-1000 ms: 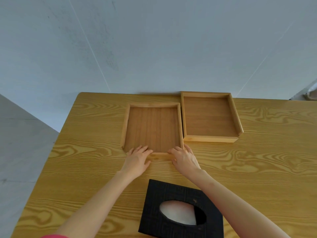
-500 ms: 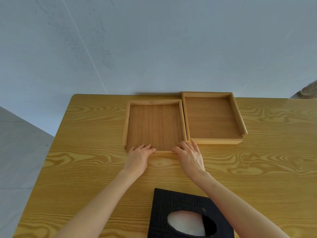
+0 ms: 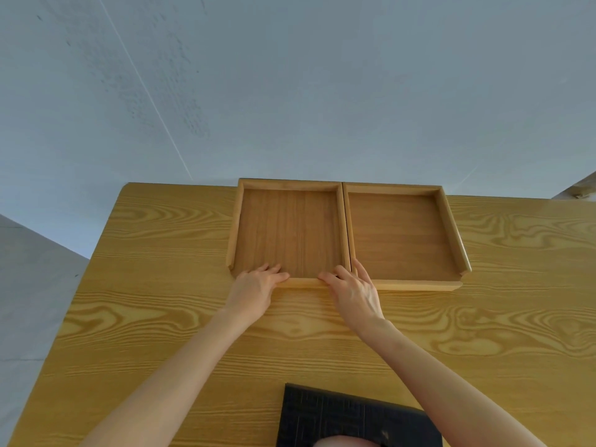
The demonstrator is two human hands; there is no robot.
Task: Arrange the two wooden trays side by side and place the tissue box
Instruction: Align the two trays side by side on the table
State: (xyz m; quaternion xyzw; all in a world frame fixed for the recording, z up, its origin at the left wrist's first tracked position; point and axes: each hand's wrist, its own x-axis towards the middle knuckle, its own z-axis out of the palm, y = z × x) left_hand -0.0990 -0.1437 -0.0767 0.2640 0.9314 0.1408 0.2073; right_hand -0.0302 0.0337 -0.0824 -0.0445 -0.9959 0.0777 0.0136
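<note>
With my left hand (image 3: 254, 290) and right hand (image 3: 353, 290) flat, fingers apart, on the near rim of the left wooden tray (image 3: 287, 233), it touches the right tray (image 3: 400, 237), so next I must fetch the black tissue box (image 3: 354, 417) near me on the desk (image 3: 161, 317).

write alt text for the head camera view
Two bare hands, left hand and right hand, press the near edge of the left shallow wooden tray, which sits flush beside a matching right wooden tray on a yellow wood-grain table. A black tissue box lies nearer.
</note>
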